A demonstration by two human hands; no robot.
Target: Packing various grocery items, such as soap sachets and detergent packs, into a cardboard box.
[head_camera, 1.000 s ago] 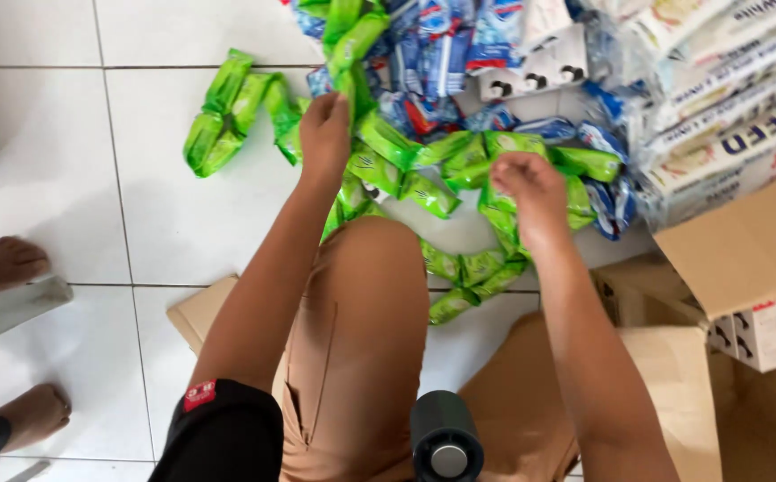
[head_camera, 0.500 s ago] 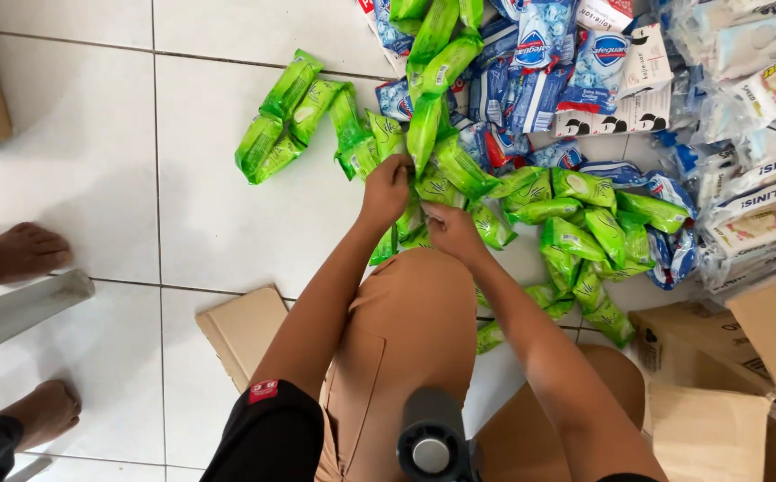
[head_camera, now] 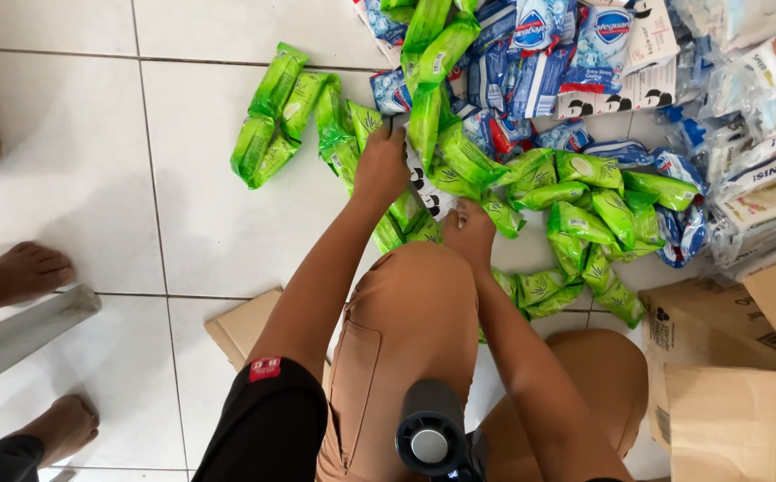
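My left hand point(head_camera: 381, 165) rests palm-down on a heap of green soap packs point(head_camera: 459, 156) on the white tiled floor, fingers curled among them. My right hand point(head_camera: 470, 234) is just right of it, closed over packs near a black-and-white printed wrapper point(head_camera: 425, 183). What exactly either hand grips is hidden under the fingers. More green packs point(head_camera: 595, 223) lie spread to the right, and a loose strip of green packs point(head_camera: 276, 112) lies to the left. My knee in tan trousers point(head_camera: 410, 321) sits under both arms.
Blue soap packs point(head_camera: 539, 45) and white wrapped bundles point(head_camera: 763, 187) are piled at the top right. Cardboard boxes point(head_camera: 727, 384) stand at the lower right, a flat cardboard piece point(head_camera: 240, 326) by my leg. Another person's bare feet point(head_camera: 17, 272) are at the left.
The view has shifted so the pile sits further right. My right hand moved left, close beside my left hand, and both now press on the green packs near the printed wrapper.
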